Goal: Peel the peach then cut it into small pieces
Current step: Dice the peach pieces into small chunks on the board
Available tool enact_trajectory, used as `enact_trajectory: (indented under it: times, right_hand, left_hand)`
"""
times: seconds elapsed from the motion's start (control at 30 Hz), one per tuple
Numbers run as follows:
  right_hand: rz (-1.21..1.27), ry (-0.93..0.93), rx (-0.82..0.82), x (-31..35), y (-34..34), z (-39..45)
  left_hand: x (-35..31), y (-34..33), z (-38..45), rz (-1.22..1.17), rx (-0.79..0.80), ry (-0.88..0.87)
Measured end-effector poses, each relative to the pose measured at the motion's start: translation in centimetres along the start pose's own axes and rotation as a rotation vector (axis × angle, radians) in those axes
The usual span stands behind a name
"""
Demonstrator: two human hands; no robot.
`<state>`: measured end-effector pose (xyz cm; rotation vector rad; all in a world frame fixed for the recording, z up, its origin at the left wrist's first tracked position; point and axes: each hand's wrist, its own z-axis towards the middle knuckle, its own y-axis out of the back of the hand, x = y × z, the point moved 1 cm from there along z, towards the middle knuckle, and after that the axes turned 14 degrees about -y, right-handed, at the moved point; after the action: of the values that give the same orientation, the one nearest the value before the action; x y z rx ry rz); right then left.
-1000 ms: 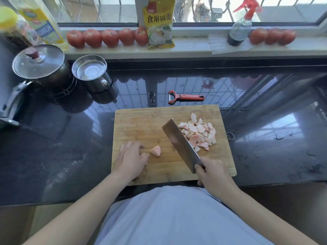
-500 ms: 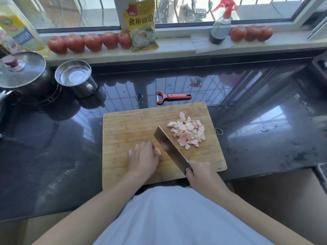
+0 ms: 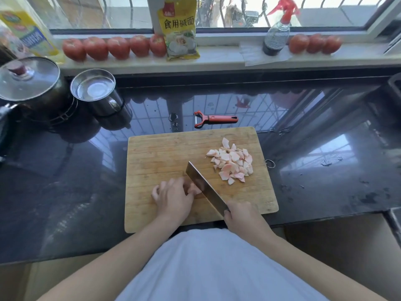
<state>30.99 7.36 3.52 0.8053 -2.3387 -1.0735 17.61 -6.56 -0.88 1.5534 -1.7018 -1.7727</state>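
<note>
Left hand (image 3: 172, 197) now pins the last pale pink peach wedge (image 3: 193, 189) at lower centre; right hand (image 3: 244, 217), clamped on the steel cleaver (image 3: 204, 187), has brought its blade down: final cuts.

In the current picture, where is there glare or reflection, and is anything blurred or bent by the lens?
Head view: the dark countertop mirrors the bright window grille; the window sill bows from wide-angle distortion; the left hand and the peach piece it holds look slightly soft; the cleaver stays fairly sharp.

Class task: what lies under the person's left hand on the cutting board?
A peach piece peeks out beside the cleaver; the left hand covers the rest.
</note>
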Motion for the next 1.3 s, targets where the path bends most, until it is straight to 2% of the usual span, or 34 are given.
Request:
enact_trajectory:
  times: [0.27,0.37,0.73,1.0,1.3]
  right_hand:
    - [0.051,-0.011,0.0,0.0,0.4,-0.6]
    - [0.073,-0.024,-0.022,0.0,1.3,-1.4]
    - [-0.086,-0.001,0.003,0.1,0.4,-1.4]
    - [-0.115,0.001,0.023,-0.1,0.4,-1.4]
    - [-0.2,0.009,0.054,1.1,0.4,-0.9]
  left_hand:
    - [0.0,-0.7,-0.4,-0.152,-0.092,-0.038]
    - [0.4,-1.1,-0.6,-0.137,-0.12,-0.067]
    - [0.7,-2.2,-0.4,-0.109,-0.167,-0.111]
    - [0.6,-2.2,-0.5,-0.129,-0.188,-0.109]
    - [0.8,-2.2,-0.4,-0.142,-0.172,-0.092]
